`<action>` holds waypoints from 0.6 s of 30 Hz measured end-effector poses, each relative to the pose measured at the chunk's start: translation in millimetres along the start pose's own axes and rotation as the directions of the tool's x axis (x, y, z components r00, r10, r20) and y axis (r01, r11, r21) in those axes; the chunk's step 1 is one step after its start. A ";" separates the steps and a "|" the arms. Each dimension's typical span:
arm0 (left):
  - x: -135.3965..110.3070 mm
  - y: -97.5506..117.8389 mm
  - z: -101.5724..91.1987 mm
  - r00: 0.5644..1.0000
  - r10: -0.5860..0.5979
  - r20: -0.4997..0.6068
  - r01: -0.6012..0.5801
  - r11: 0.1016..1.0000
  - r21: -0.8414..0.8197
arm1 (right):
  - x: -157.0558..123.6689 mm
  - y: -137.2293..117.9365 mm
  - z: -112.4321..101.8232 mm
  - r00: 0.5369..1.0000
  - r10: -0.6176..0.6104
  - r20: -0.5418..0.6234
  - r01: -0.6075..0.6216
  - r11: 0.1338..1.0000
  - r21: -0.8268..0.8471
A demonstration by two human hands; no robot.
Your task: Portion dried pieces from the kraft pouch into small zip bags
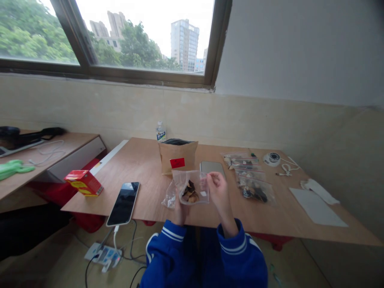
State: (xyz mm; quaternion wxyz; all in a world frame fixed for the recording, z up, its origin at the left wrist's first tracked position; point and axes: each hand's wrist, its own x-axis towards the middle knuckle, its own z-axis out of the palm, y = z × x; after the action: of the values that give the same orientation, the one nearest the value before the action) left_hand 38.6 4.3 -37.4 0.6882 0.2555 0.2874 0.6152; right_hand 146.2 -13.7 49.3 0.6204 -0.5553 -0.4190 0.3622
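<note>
Clear bag [194,196] held above the front edge of the table [144,160]; dark and tan dried pieces [190,193] inside. Right hand [217,186]: thumb and fingers pinching the bag's upper right edge. Left hand [180,212]: against the lower left side, fingers partly hidden behind the plastic, so their closure cannot be told. Brown pouch [177,154] stands upright, top open, just beyond the bag; flat grey device [211,166] beside it. Filled bags [253,186] lie to the right.
</note>
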 end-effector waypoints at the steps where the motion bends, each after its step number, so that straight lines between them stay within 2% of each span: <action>1: 4.7 -1.8 1.3 1.000 -0.020 0.018 0.021 0.999 -0.043 | 4.8 5.5 5.9 1.000 -0.026 0.001 0.026 0.998 -0.051; 4: 18.6 -2.7 -1.4 0.996 -0.065 0.058 0.073 0.985 -0.154 | 17.0 13.7 18.9 0.977 -0.211 -0.032 0.196 0.944 -0.264; 5: 23.1 -2.6 -4.5 0.996 -0.066 0.055 0.075 0.981 -0.179 | 20.3 12.9 21.6 0.962 -0.274 0.007 0.262 0.911 -0.319; 7: 31.1 -3.3 -12.1 0.998 -0.041 0.042 0.049 0.979 -0.196 | 27.6 8.6 25.4 0.923 -0.325 0.204 0.380 0.851 -0.364; 9: 36.9 -5.3 -19.1 0.999 -0.007 0.033 0.013 0.979 -0.201 | 37.8 5.3 28.3 0.861 -0.284 0.422 0.451 0.809 -0.376; 11: 39.6 -7.9 -23.5 1.000 0.031 0.003 -0.030 0.978 -0.207 | 50.8 6.5 31.1 0.812 -0.207 0.546 0.472 0.784 -0.403; 12: 40.0 -8.8 -24.6 0.999 0.043 -0.015 -0.046 0.976 -0.211 | 57.5 8.8 32.5 0.805 -0.178 0.566 0.466 0.780 -0.418; 14: 39.2 -9.4 -25.1 0.998 0.050 -0.038 -0.057 0.972 -0.229 | 68.9 14.9 34.8 0.822 -0.138 0.553 0.434 0.781 -0.449; 16: 37.5 -8.5 -24.1 0.999 0.038 -0.027 -0.043 0.967 -0.250 | 75.5 20.9 36.2 0.853 -0.112 0.510 0.393 0.780 -0.486; 18: 36.1 -7.1 -22.8 1.000 0.030 -0.005 -0.031 0.965 -0.260 | 77.6 25.7 36.9 0.848 -0.073 0.525 0.371 0.789 -0.490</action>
State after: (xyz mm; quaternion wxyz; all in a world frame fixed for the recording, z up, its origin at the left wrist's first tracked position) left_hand 30.2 39.3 -61.4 0.7061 0.1672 0.2006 0.6582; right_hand 142.6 74.7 34.1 0.3392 -0.5531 -0.7126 0.2666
